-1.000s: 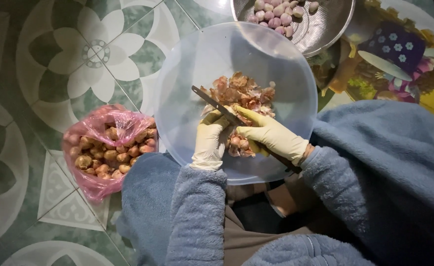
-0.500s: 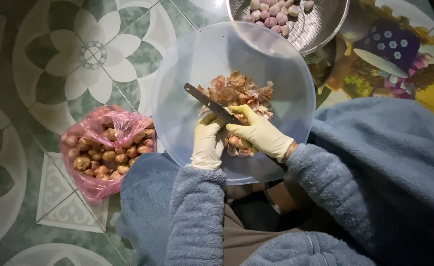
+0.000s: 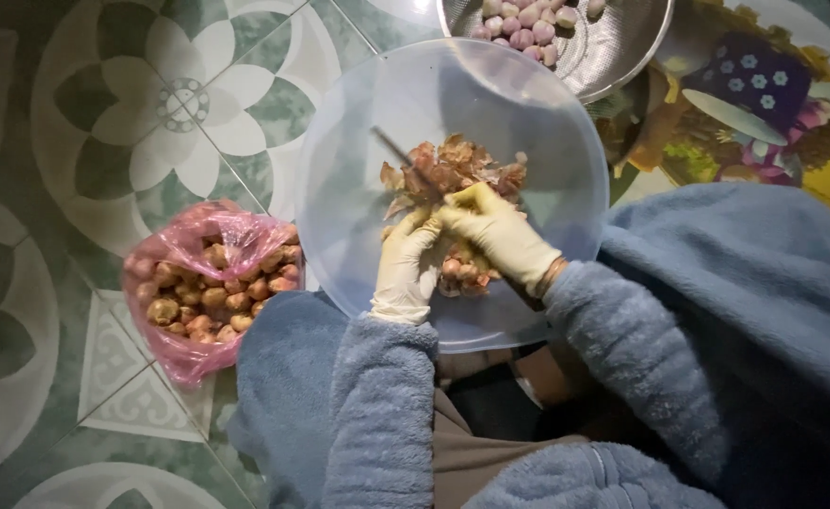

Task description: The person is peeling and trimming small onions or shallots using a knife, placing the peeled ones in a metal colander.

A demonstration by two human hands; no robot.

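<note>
Both gloved hands are working low inside the clear plastic basin [image 3: 358,188], which is resting on the tiled floor [image 3: 104,123] against the person's knees. The left hand [image 3: 404,273] is curling its fingers around a small shallot [image 3: 424,226] at the edge of the peel pile [image 3: 453,170]; the bulb is mostly hidden, so I can't tell how much skin is left on it. The right hand [image 3: 495,231] is clenching the handle of a knife [image 3: 398,155], blade pointing up-left and blurred. Versus a second ago, the blade is sitting higher and further over the peels, and both hands are pushed deeper toward the basin centre, thumbs now almost touching. My read: a cut or strip stroke is in progress on the same bulb, not a swap to a new one. More unpeeled-looking bulbs are lying under the right wrist [image 3: 462,273] in the basin. The pink bag of unpeeled shallots [image 3: 208,283] is sitting to the left, well apart from the hands, unchanged. The metal bowl of peeled bulbs [image 3: 613,57] is sitting at the top edge, just beyond the basin rim, also unchanged. Nothing is being dropped there yet.
</note>
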